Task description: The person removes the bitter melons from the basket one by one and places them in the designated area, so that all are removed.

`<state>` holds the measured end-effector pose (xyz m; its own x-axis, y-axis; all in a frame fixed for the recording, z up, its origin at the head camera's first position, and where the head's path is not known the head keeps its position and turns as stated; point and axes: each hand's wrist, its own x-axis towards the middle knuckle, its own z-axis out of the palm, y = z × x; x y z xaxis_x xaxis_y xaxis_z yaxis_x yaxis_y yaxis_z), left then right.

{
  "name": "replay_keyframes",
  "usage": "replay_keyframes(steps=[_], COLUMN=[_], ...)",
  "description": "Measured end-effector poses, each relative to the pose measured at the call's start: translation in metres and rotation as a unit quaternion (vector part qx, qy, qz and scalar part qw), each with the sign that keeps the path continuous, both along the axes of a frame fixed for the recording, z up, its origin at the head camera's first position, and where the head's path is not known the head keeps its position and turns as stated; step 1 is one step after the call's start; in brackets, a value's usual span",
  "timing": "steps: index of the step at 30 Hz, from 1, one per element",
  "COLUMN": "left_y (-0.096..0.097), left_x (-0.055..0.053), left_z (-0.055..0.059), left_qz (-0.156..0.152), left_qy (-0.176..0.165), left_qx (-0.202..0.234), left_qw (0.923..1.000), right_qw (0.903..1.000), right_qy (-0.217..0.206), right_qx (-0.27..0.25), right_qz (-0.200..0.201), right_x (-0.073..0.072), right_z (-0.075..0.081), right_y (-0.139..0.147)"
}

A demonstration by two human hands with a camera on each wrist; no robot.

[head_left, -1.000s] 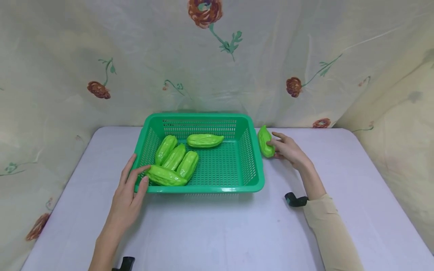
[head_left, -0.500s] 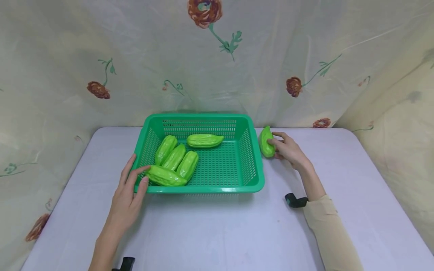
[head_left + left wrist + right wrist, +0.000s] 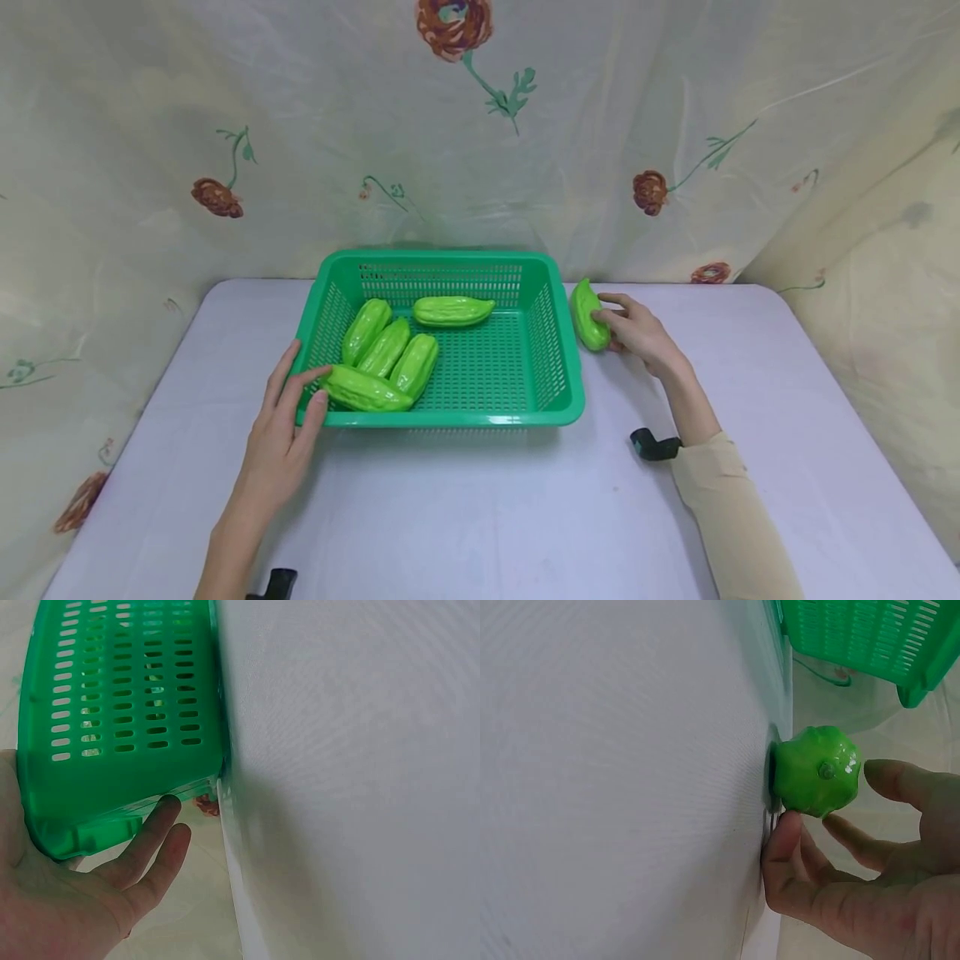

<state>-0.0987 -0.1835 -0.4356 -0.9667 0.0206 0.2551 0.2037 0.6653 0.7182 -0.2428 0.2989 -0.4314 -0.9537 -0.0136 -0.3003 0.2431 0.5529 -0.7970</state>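
A right hand (image 3: pixel 641 333) holds a bitter melon (image 3: pixel 586 317) near the far edge of the surface (image 3: pixel 465 517), just right of a green basket (image 3: pixel 450 419).
Its grip curls around the melon; the left hand (image 3: pixel 281 433), fingers apart, rests at the basket's near-left corner. Five more bitter melons (image 3: pixel 453 311) lie inside.

Flowered cloth (image 3: pixel 570 150) behind white table (image 3: pixel 480 508)

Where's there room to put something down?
The table has a bare patch in front of the basket, between the left hand and right sleeve. The basket's right end is bare inside. Crowded: four gourds bunched at its left end, and outside its right side, where the right hand grips another gourd.
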Motion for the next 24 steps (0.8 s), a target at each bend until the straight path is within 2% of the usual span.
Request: replay_keyframes(steps=[13, 19, 24], left_y=[-0.001, -0.001, -0.002], left_x=[0.003, 0.002, -0.001], left_z=[0.0, 0.001, 0.002], left_qz=[0.001, -0.003, -0.005], left_qy=[0.004, 0.005, 0.003], left_qx=[0.0, 0.001, -0.002], left_qw=[1.0, 1.0, 1.0], right_qw=[0.9996, 0.9968, 0.9923], right_qy=[0.006, 0.053, 0.1], right_qx=[0.001, 0.018, 0.0], right_qz=[-0.029, -0.057, -0.073], right_x=[0.005, 0.008, 0.008], right_z=[0.004, 0.013, 0.024], right_y=[-0.003, -0.005, -0.008])
